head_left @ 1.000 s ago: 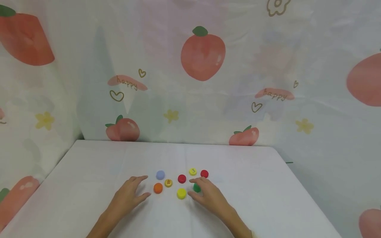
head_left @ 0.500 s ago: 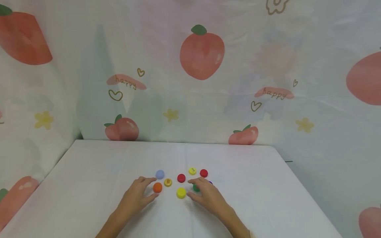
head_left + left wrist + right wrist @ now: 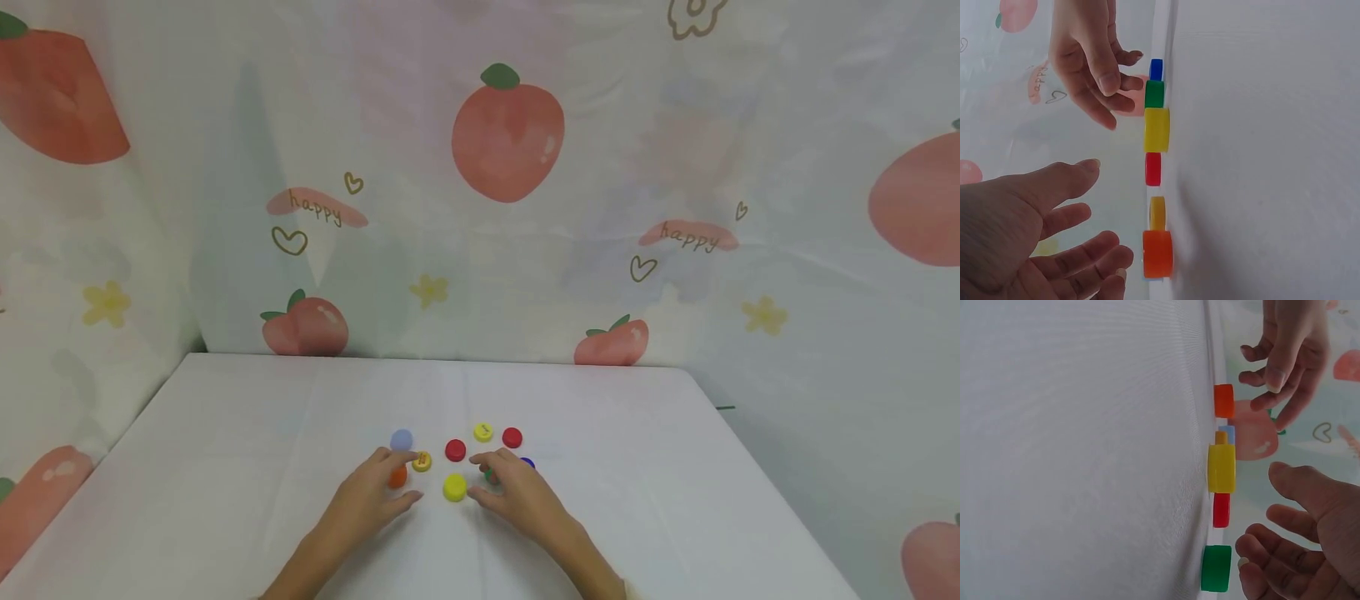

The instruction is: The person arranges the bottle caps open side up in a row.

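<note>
Clock centred on the bright yellow, round, plastic-looking cap (image 3: 454,487), head view, white-covered table (image 3: 637,483). Left hand (image 3: 367,492) at nine, raised above the table, empty — fingers relaxed, thumb apart. Orange round cap (image 3: 397,477) at nine, partly covered by that hand; pale blue disc (image 3: 402,437) at ten; gold-yellow printed cap (image 3: 422,462) at ten, nearer in. Red round cap (image 3: 455,450) at twelve; light yellow printed cap (image 3: 483,432) at one. Green round cap (image 3: 1216,569) between two and three, partly hidden; second red cap (image 3: 512,437) at two. Right hand (image 3: 521,493) at three, raised, empty — fingers loosely bent, thumb apart. Blue round cap (image 3: 1156,70) between two and three, beyond green.
</note>
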`<control>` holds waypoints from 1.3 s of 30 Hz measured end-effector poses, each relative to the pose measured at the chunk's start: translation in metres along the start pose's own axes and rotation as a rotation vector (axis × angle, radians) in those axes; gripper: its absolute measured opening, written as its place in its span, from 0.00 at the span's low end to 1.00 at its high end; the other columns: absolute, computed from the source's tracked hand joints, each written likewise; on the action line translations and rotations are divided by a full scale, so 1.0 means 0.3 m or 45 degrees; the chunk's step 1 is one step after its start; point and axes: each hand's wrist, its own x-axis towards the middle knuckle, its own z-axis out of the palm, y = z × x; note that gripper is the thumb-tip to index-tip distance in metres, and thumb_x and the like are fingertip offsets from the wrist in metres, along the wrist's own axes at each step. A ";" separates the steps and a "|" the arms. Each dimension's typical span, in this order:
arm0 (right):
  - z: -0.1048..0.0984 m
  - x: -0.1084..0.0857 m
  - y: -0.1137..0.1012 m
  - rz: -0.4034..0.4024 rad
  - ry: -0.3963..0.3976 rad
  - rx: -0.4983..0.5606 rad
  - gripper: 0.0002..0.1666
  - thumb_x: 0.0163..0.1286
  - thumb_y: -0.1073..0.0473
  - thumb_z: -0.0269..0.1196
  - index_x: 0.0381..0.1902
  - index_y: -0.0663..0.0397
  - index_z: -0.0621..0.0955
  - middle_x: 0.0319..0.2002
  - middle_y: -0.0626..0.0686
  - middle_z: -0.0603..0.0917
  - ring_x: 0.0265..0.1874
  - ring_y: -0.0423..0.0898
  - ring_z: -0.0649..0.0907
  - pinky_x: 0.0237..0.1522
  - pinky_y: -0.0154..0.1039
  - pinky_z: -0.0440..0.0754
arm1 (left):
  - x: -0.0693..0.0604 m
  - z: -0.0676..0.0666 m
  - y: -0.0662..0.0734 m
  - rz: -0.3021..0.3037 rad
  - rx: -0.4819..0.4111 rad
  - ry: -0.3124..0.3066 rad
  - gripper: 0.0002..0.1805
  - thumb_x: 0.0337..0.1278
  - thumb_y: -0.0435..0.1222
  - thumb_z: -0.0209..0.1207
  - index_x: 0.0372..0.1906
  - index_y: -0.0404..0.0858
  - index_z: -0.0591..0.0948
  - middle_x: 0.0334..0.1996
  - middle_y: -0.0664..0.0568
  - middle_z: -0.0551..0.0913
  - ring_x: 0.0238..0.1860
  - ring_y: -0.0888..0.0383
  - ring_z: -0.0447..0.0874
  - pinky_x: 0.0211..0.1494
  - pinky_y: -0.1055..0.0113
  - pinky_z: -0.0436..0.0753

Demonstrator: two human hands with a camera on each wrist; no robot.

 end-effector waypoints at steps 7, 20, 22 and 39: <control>0.003 0.007 0.000 0.025 -0.043 0.033 0.25 0.58 0.51 0.69 0.51 0.53 0.80 0.38 0.45 0.79 0.36 0.41 0.77 0.39 0.32 0.79 | 0.010 0.013 0.019 0.064 -0.029 -0.021 0.26 0.45 0.39 0.71 0.52 0.41 0.79 0.42 0.50 0.78 0.35 0.58 0.75 0.40 0.65 0.81; 0.011 0.014 -0.013 0.094 -0.140 0.115 0.23 0.57 0.54 0.70 0.50 0.53 0.80 0.34 0.42 0.78 0.34 0.39 0.78 0.38 0.33 0.80 | 0.032 0.052 0.021 0.195 -0.105 -0.072 0.24 0.46 0.37 0.70 0.51 0.36 0.79 0.33 0.53 0.80 0.26 0.63 0.72 0.31 0.70 0.75; 0.013 0.017 -0.015 0.108 -0.151 0.121 0.23 0.57 0.55 0.70 0.50 0.53 0.80 0.33 0.42 0.78 0.33 0.39 0.78 0.37 0.33 0.80 | 0.037 0.057 0.020 0.208 -0.138 -0.082 0.24 0.47 0.37 0.69 0.51 0.35 0.78 0.33 0.53 0.80 0.26 0.63 0.73 0.30 0.71 0.75; 0.022 0.042 -0.031 0.098 -0.200 0.124 0.22 0.56 0.59 0.71 0.49 0.55 0.80 0.33 0.44 0.79 0.32 0.39 0.79 0.37 0.32 0.80 | 0.069 0.111 0.052 0.029 -0.172 -0.165 0.23 0.50 0.32 0.67 0.53 0.32 0.77 0.20 0.59 0.71 0.21 0.64 0.68 0.26 0.75 0.73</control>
